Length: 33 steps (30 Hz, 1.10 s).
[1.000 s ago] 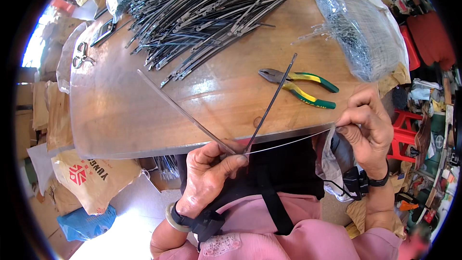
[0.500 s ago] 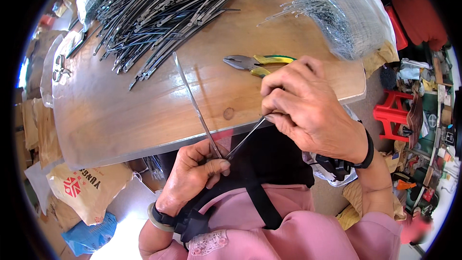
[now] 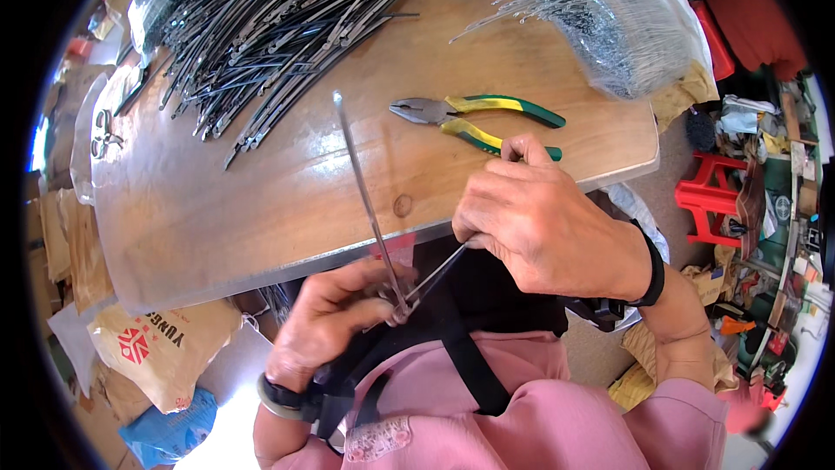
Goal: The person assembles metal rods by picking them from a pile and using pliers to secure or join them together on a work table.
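Observation:
Pinched in my left hand (image 3: pixel 335 309), near the table's front edge, is a long narrow metal strip (image 3: pixel 364 187), tilted upward over the tabletop. The hand's fingers are smeared by motion. My right hand (image 3: pixel 552 231) is closed on the end of a thin dark metal length (image 3: pixel 442 268), which runs down to the left fingers and meets the strip there in a V. Whether the two are joined is hidden by the blur. Just beyond my right hand lie pliers (image 3: pixel 461 113) with yellow and green handles, apart from it.
A heap of dark metal strips (image 3: pixel 270 53) covers the far left of the wooden table (image 3: pixel 217 218). Clear plastic with thin wires (image 3: pixel 609 26) lies far right. A small dark looped object (image 3: pixel 106 134) sits at the left edge; a red stool (image 3: pixel 715 196) stands right.
Both hands have come slightly lower with the metal pieces. My right hand has shifted left, uncovering more of the pliers' handles. The view itself has shifted a little.

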### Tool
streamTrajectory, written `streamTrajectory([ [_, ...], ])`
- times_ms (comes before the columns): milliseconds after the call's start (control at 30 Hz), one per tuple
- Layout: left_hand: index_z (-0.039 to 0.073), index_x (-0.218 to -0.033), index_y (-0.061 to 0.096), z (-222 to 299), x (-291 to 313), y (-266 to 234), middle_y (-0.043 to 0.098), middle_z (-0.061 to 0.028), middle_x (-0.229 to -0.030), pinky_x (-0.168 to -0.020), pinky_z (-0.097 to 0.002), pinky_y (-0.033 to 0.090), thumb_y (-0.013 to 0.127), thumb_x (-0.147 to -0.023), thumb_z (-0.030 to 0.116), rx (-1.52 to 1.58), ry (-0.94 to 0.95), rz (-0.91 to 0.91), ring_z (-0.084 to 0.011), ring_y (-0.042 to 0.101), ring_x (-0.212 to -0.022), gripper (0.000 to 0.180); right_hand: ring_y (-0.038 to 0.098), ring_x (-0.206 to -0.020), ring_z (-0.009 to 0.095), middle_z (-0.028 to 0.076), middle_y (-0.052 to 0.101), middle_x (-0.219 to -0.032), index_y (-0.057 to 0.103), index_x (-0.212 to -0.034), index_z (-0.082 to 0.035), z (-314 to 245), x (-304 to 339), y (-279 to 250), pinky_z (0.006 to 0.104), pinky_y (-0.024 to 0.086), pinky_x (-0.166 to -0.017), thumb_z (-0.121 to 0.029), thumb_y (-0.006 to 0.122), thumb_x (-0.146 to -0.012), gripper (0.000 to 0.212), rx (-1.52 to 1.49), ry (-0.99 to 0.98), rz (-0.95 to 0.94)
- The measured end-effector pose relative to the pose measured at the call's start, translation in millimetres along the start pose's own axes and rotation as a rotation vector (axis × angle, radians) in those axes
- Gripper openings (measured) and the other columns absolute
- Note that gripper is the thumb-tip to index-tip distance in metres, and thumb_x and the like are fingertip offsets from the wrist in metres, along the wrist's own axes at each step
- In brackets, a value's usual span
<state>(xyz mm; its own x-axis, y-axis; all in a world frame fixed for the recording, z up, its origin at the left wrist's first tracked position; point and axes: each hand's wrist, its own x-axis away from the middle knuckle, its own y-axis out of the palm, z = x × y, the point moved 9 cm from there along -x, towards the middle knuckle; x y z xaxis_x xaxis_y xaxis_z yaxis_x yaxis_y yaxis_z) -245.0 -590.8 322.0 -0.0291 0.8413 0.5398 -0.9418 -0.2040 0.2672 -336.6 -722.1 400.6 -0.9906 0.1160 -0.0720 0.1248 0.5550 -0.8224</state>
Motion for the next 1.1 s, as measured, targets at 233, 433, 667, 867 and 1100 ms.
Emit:
streamTrajectory([
  [233, -0.004, -0.103, 0.067, 19.1, -13.8, 28.1, 0.067, -0.0083, -0.086, -0.071, -0.0253, 0.052, 0.062, -0.091, 0.005, 0.25, -0.197, -0.192, -0.0148, 0.066, -0.077, 0.016, 0.056, -0.085, 0.022, 0.003, 0.055, -0.083, 0.061, -0.081, -0.008, -18.8, -4.1, -1.4, 0.0447, 0.036, -0.089, -0.002, 0.067, -0.07, 0.014, -0.068, -0.002, 0.143],
  [433, -0.002, -0.096, 0.064, -11.9, -9.9, 13.7, 0.051, -0.007, -0.059, -0.041, -0.0255, 0.034, 0.062, -0.094, 0.016, 0.769, -0.137, 0.072, -0.0159, 0.045, -0.043, 0.018, 0.053, -0.107, 0.034, 0.014, 0.055, -0.117, 0.059, -0.1, -0.005, 3.6, -9.0, -39.9, 0.0483, 0.04, -0.093, -0.023, 0.076, -0.07, 0.039, 0.196, 0.087, 0.311],
  [667, -0.002, -0.101, 0.061, 5.0, -19.0, 14.4, 0.05, -0.0063, -0.059, -0.04, -0.0244, 0.03, 0.061, -0.096, 0.017, 0.794, 0.087, 0.096, -0.011, 0.038, -0.042, 0.019, 0.052, -0.106, 0.037, 0.018, 0.054, -0.115, 0.058, -0.097, 0.0, 63.6, 19.5, -19.5, 0.045, 0.046, -0.089, -0.016, 0.084, -0.062, 0.046, 0.369, 0.243, 0.353],
  [867, -0.003, -0.102, 0.058, 26.5, -9.5, 9.5, 0.053, -0.0054, -0.064, -0.041, -0.0217, 0.027, 0.061, -0.096, 0.01, 0.629, 0.242, 0.202, -0.0081, 0.038, -0.046, 0.015, 0.059, -0.09, 0.027, 0.016, 0.058, -0.109, 0.06, -0.081, 0.0, 50.4, 18.8, -37.9, 0.0368, 0.049, -0.077, -0.007, 0.073, -0.073, 0.017, 0.134, 0.141, 0.425],
  [1100, -0.002, -0.101, 0.054, 36.1, -10.9, 15.0, 0.059, -0.008, -0.071, -0.041, -0.0196, 0.029, 0.061, -0.094, 0.004, 0.557, 0.297, 0.289, -0.0075, 0.044, -0.05, 0.011, 0.061, -0.082, 0.016, 0.009, 0.062, -0.102, 0.063, -0.087, -0.003, 28.4, 55.3, 2.9, 0.0277, 0.047, -0.069, -0.015, 0.082, -0.078, 0.024, -0.993, 0.343, 0.261],
])
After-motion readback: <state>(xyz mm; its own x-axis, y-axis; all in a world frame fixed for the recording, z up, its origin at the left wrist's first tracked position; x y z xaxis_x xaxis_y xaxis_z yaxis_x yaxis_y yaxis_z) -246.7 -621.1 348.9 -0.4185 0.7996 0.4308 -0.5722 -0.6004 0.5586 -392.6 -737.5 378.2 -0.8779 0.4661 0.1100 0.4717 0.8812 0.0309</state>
